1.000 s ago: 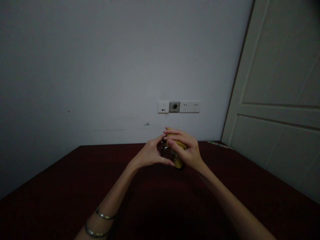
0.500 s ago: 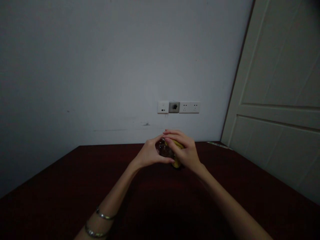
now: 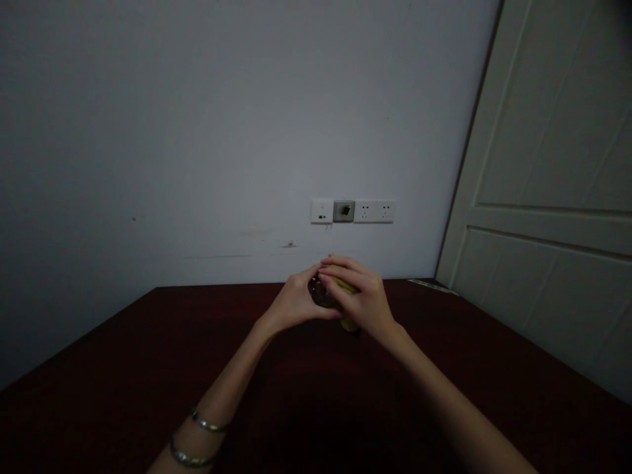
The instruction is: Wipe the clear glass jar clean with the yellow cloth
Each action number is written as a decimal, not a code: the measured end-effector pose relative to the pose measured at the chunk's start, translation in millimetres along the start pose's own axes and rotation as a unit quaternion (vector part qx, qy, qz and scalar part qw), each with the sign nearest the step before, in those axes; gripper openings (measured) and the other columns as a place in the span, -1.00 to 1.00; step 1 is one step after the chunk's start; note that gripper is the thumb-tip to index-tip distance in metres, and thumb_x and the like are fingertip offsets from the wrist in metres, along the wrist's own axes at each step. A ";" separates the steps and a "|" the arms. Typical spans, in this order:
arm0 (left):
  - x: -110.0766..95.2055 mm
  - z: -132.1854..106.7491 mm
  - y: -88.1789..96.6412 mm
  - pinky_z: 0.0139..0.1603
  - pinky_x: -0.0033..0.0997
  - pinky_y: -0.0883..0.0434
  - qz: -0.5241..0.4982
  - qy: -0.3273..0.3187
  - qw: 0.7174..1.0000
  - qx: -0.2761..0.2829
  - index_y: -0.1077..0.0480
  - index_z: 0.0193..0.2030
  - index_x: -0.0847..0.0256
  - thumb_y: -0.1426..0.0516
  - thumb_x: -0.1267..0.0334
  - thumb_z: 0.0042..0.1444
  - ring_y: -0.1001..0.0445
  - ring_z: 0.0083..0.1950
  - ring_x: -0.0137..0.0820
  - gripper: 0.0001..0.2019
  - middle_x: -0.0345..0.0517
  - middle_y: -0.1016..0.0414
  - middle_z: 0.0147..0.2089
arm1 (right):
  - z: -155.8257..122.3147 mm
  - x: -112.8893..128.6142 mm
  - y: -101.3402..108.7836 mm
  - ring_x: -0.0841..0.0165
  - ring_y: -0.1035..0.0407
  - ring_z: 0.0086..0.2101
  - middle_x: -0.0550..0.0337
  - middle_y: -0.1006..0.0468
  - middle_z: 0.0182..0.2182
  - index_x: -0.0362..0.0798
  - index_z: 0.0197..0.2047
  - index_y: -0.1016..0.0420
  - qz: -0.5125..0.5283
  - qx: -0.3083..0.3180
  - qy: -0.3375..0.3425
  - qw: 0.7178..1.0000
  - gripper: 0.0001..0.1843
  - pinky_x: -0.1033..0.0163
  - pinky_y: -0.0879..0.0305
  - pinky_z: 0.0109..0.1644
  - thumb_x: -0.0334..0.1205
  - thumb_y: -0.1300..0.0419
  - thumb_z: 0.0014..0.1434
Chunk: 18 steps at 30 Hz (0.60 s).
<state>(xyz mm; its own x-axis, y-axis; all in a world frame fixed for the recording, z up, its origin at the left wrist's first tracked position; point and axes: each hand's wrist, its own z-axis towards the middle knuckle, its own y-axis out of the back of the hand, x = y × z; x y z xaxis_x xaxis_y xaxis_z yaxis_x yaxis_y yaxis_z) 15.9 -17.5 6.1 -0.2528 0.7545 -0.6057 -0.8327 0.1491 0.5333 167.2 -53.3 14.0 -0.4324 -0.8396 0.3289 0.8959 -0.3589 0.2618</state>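
Yellow object point(image 3: 349, 326), grasped by the right hand point(image 3: 366, 299), has shifted leftward — it seems to reach further over the glassy object point(image 3: 320, 295) which the left hand point(image 3: 295, 300) holds, near the far edge of the table point(image 3: 158, 349).

Vessel point(image 3: 320, 293) – glossy, glass-like; bangles point(image 3: 189, 460) – shiny metal.

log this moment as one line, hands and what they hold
left hand: curled around dark glossy rounded object | right hand: gripping yellow item, material unclear, against that object | below: dark red tabletop
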 end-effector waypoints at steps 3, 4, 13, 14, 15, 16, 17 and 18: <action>-2.0 -0.7 -0.3 -0.18 -0.36 -0.44 0.000 -0.003 1.000 -0.016 -0.33 0.07 0.23 -0.33 0.28 -0.21 -0.49 -0.20 -0.32 -0.39 -0.13 -0.53 -0.17 | -1.0 1.1 2.5 0.24 -0.42 -0.01 0.15 -0.59 -0.10 0.12 -0.17 -0.60 0.006 0.052 0.080 0.995 -0.80 -0.01 -0.31 0.15 -0.25 -0.22 0.13; -3.8 -1.0 0.1 -0.19 -0.36 -0.44 -0.002 -0.003 1.000 -0.016 -0.32 0.07 0.23 -0.33 0.28 -0.21 -0.49 -0.19 -0.32 -0.38 -0.13 -0.53 -0.16 | -0.5 1.4 3.4 0.24 -0.42 0.00 0.14 -0.59 -0.11 0.12 -0.17 -0.60 0.014 0.044 0.079 0.996 -0.80 -0.01 -0.31 0.15 -0.25 -0.22 0.13; -9.6 -0.8 1.6 -0.05 -0.18 -0.46 -0.141 0.039 0.989 0.006 -0.31 0.11 0.28 -0.43 0.20 -0.40 -0.49 -0.05 -0.18 -0.17 0.03 -0.49 -0.01 | 4.2 -2.5 4.0 0.25 -0.48 -0.12 0.15 -0.63 -0.19 0.08 -0.31 -0.63 0.139 -0.085 -0.115 0.980 -0.84 0.02 -0.37 0.05 -0.15 -0.20 0.15; -8.2 0.0 0.1 -0.04 -0.17 -0.46 -0.179 0.044 0.983 0.007 -0.31 0.10 0.28 -0.43 0.20 -0.40 -0.49 -0.04 -0.17 -0.18 0.04 -0.49 0.00 | 2.8 -0.7 3.5 0.24 -0.48 -0.10 0.16 -0.62 -0.17 0.10 -0.29 -0.63 0.135 -0.093 -0.096 0.982 -0.84 0.00 -0.36 0.07 -0.16 -0.19 0.16; -6.8 0.8 -1.7 -0.03 -0.18 -0.45 -0.215 0.044 0.976 0.005 -0.32 0.09 0.28 -0.43 0.19 -0.39 -0.49 -0.02 -0.16 -0.20 0.05 -0.48 0.01 | 1.4 1.5 3.2 0.23 -0.47 -0.08 0.16 -0.61 -0.16 0.11 -0.28 -0.63 0.130 -0.100 -0.071 0.984 -0.84 -0.02 -0.34 0.09 -0.18 -0.19 0.16; -5.5 1.5 -3.5 -0.02 -0.19 -0.45 -0.245 0.041 0.969 0.002 -0.33 0.07 0.29 -0.43 0.18 -0.37 -0.48 -0.01 -0.16 -0.22 0.06 -0.48 0.02 | 0.2 3.5 3.1 0.22 -0.46 -0.07 0.17 -0.60 -0.14 0.13 -0.26 -0.63 0.125 -0.103 -0.046 0.986 -0.84 -0.04 -0.33 0.11 -0.20 -0.20 0.16; -4.5 2.2 -5.2 -0.02 -0.21 -0.44 -0.268 0.036 0.963 -0.002 -0.34 0.05 0.29 -0.42 0.17 -0.37 -0.48 0.00 -0.17 -0.25 0.06 -0.48 0.01 | -0.7 5.1 3.2 0.21 -0.45 -0.05 0.18 -0.60 -0.13 0.14 -0.25 -0.62 0.123 -0.103 -0.024 0.987 -0.84 -0.05 -0.31 0.12 -0.22 -0.20 0.15; -3.9 2.6 -6.7 -0.02 -0.23 -0.44 -0.283 0.032 0.959 -0.007 -0.35 0.04 0.29 -0.42 0.16 -0.36 -0.47 -0.01 -0.18 -0.26 0.06 -0.48 0.00 | -1.0 5.8 3.5 0.21 -0.45 -0.04 0.18 -0.60 -0.13 0.15 -0.24 -0.62 0.125 -0.101 -0.011 0.987 -0.84 -0.06 -0.31 0.13 -0.23 -0.20 0.15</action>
<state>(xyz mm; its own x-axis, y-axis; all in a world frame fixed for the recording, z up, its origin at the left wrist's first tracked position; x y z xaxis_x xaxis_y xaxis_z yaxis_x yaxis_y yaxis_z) 23.7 -19.8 6.5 0.2120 0.5153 -0.8304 -0.8517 0.5141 0.1016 167.9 -59.8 16.0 -0.1949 -0.9037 0.3813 0.9760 -0.2172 -0.0159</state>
